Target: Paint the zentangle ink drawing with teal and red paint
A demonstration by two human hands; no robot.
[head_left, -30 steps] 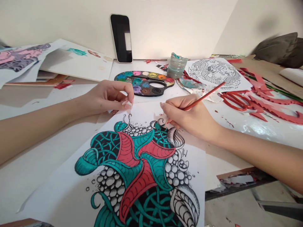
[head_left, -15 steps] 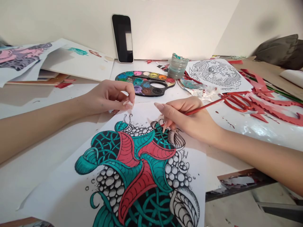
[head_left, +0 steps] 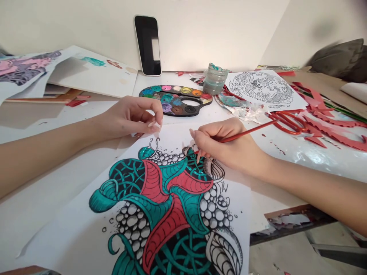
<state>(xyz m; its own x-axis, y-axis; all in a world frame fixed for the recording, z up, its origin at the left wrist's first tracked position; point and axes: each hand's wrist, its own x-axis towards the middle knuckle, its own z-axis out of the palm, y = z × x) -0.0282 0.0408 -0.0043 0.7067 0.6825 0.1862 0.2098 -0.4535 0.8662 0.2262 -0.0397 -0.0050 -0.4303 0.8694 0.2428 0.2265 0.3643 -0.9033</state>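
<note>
A sheet of paper [head_left: 77,217] with a printed black pattern lies in front of me, partly painted teal and red. Its bubbles and some leaf shapes are white. My right hand [head_left: 223,141] grips a slim red paintbrush [head_left: 252,130] like a pen. The brush's tip, largely hidden by my fingers, is at the teal-and-black patch near the sheet's upper right. My left hand [head_left: 137,116] has its fingers curled and its thumb and forefinger closed at the sheet's top edge, apparently on the paper.
Beyond my hands lie a black paint palette [head_left: 174,101] and a cup of cloudy water [head_left: 215,79]. A phone [head_left: 148,46] leans against the wall. On the right are a crumpled paint-stained tissue [head_left: 243,109], a dragon drawing [head_left: 262,89], red scissors [head_left: 289,122] and red paper scraps [head_left: 338,139].
My right hand has shifted slightly at the same patch, and the brush handle has tilted a little. My left hand keeps its place.
</note>
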